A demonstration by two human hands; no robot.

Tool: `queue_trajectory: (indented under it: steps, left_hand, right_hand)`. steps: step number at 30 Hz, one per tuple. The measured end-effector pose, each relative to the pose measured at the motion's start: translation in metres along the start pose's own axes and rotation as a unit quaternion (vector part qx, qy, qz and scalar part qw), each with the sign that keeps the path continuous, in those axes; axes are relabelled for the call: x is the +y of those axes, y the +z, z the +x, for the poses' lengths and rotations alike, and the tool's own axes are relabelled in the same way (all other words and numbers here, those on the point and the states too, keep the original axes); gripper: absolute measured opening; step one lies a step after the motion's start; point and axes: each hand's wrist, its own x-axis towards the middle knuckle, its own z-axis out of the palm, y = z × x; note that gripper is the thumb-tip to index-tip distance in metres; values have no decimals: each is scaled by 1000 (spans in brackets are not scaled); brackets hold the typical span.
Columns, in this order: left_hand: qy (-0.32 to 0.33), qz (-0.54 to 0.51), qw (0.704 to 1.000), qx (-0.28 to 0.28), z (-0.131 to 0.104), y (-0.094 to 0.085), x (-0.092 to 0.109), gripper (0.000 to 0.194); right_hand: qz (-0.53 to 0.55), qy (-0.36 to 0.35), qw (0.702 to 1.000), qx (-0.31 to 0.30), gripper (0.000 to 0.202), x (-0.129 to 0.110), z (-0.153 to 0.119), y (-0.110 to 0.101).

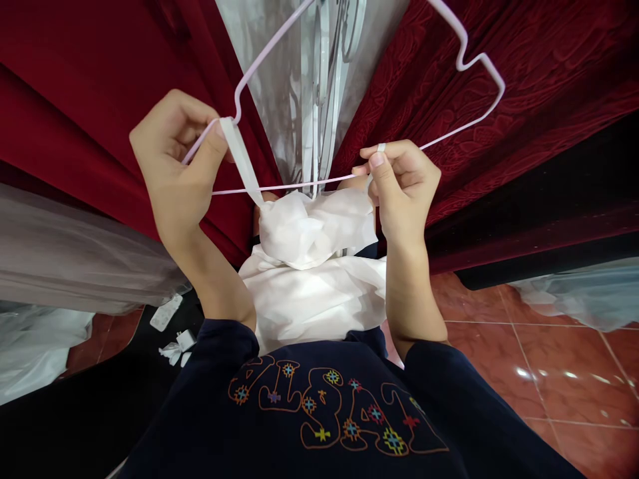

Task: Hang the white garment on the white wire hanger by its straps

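A thin pale-pink clothes hanger (272, 41) is held up in front of me, its top cut off by the frame. My left hand (180, 156) is closed around the hanger's left corner, with the thumb on a white strap (243, 158) looped over the bar by the notch. That strap runs down to a white garment (312, 229) with a gathered top, lying across my lap. Between thumb and finger, my right hand (403, 183) pinches the garment's other strap beside the hanger's lower bar. The hanger's right notch (464, 65) carries no strap.
Dark red curtains (124, 60) hang on both sides, with sheer grey-white fabric (384, 26) between them. At the lower left, a patterned white phone-like object (166, 313) and a white charger (186, 340) lie on a black surface. Red floor tiles (559, 359) show at right.
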Motion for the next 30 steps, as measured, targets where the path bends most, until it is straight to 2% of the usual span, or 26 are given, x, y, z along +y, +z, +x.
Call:
queue_trajectory:
  steps: [1, 3, 5, 6, 8, 11, 12, 13, 15, 17, 19, 21, 24, 27, 30]
  left_hand:
    - [-8, 25, 999, -34, 3, 2, 5, 12]
    - [18, 104, 988, -115, 5, 2, 11, 8]
    - [61, 135, 980, -129, 5, 0, 9, 16]
    - [84, 134, 980, -117, 4, -1, 5, 24]
    - [105, 80, 990, -54, 2, -2, -10, 33]
    - [42, -92, 992, 72, -8, 4, -40, 22]
    - [13, -140, 986, 94, -14, 8, -51, 28]
    - [-6, -176, 977, 117, -20, 14, -60, 45]
    - [13, -206, 968, 141, -34, 24, -75, 67]
    - [58, -192, 971, 132, -45, 32, -81, 71]
    - [86, -165, 976, 113, -50, 33, -78, 71]
    - [82, -143, 981, 106, -47, 29, -69, 70]
    - [56, -144, 981, 117, -35, 19, -54, 65]
    - [23, -203, 972, 120, -23, 12, -46, 64]
    - [-17, -253, 960, 117, -16, 10, -47, 59]
  right_hand:
    - [-4, 1, 1000, 3, 43, 0, 0, 0]
    - [-4, -1, 1000, 7, 43, 0, -1, -1]
    - [6, -1, 1000, 5, 42, -2, -1, -2]
    - [8, 1, 1000, 2, 42, -2, -1, -3]
    - [0, 6, 1000, -3, 42, -3, -2, -3]
    - [-21, 8, 1000, -3, 42, -1, -4, -1]
    - [-24, 6, 1000, -1, 41, -1, -5, 0]
    - [-24, 3, 1000, 2, 41, -1, -6, 1]
    - [-19, -2, 1000, 12, 39, -2, -7, 4]
    - [-17, -1, 999, 33, 34, -6, -7, 4]
    - [-25, -9, 996, 82, 26, -10, -5, 0]
    - [-26, -47, 984, 168, 28, -10, 1, -12]
    - [20, -86, 958, 274, 38, -2, 17, -44]
    - [70, -52, 947, 309, 35, 13, 38, -81]
    - [76, 1, 962, 262, 32, 24, 59, -110]
